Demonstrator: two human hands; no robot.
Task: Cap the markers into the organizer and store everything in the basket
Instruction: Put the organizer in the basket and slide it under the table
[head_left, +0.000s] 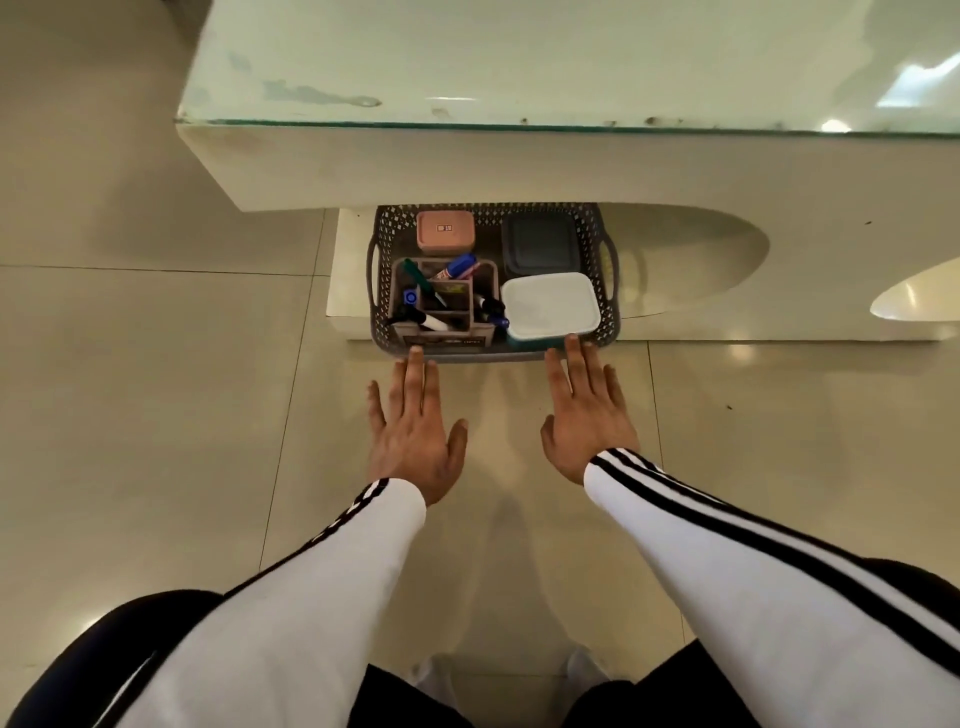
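A grey perforated basket (382, 270) sits on the low white shelf under the table. Inside it on the left stands a taupe organizer (485, 306) holding several markers (460, 267). A pink box (445, 232), a dark grey lidded box (540, 244) and a white-lidded teal container (550, 304) fill the other parts of the basket. My left hand (415, 431) is flat, fingers spread, fingertips at the basket's near wall. My right hand (589, 410) is also flat and spread, its fingertips touching the near rim by the white-lidded container. Neither hand holds anything.
The glass-topped white table (519, 67) overhangs the back of the basket. The low shelf (348, 291) sits on a beige tiled floor (156, 389). My knees and white socks are at the bottom of the view.
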